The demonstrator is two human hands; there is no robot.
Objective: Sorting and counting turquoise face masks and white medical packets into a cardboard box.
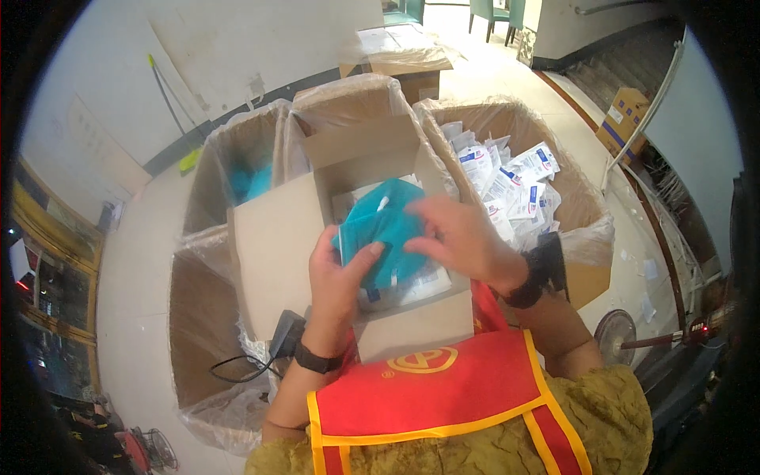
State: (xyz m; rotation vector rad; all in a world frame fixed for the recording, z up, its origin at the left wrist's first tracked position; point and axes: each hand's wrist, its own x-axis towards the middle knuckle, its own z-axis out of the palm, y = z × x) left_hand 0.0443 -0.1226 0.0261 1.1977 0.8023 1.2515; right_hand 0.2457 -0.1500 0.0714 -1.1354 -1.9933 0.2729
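Boxes [237, 166] crowd pale floor [134, 261].

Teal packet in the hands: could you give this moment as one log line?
left hand: holds teal packet | right hand: on packet | below: open cardboard box

Bright, even daylight; fisheye edges bend darkly.
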